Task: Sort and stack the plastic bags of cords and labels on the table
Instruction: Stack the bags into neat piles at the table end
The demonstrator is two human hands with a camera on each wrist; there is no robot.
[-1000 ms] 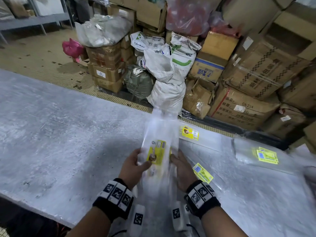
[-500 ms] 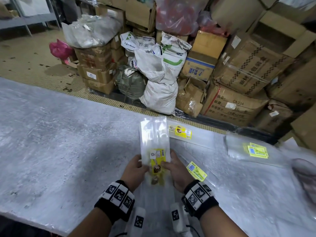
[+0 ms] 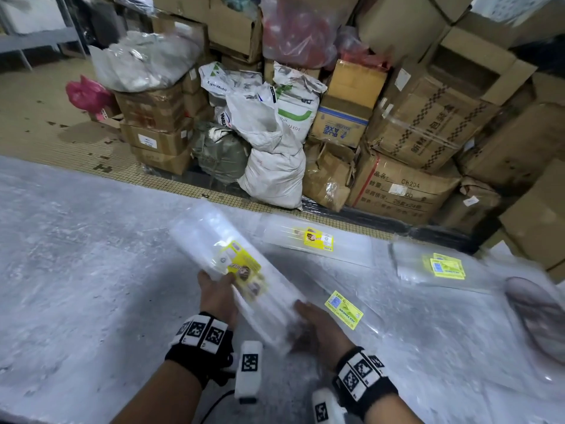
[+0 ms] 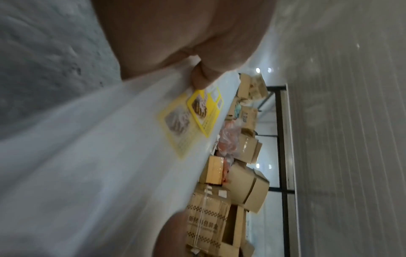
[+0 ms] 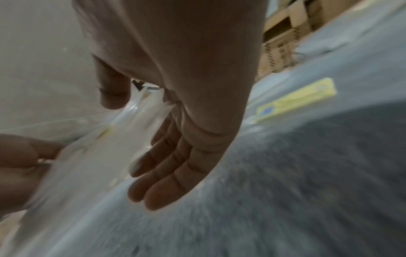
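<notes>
My left hand [image 3: 218, 290] grips a long clear plastic bag [image 3: 235, 270] with a yellow label [image 3: 244, 266], thumb on top; the bag slants from upper left to lower right above the table [image 3: 76, 270]. In the left wrist view the thumb presses the bag [image 4: 98, 156] beside its yellow label [image 4: 193, 118]. My right hand [image 3: 315, 322] lies open, its straight fingers [image 5: 167, 173] under the bag's near end [image 5: 92, 156]. More clear bags with yellow labels lie on the table: one just right of my right hand [image 3: 344, 310], one further back [image 3: 318, 238], one at the far right [image 3: 446, 266].
Stacked cardboard boxes [image 3: 428, 127], white sacks [image 3: 272, 154] and a pink bag [image 3: 87, 93] stand on the floor beyond the table's far edge. A blurred pale object [image 3: 538, 316] lies at the table's right edge. The table's left part carries only plastic sheeting.
The bag, held upright between both hands before, now tilts with its top to the left. My right hand has let go of its side and dropped open beneath its near end.
</notes>
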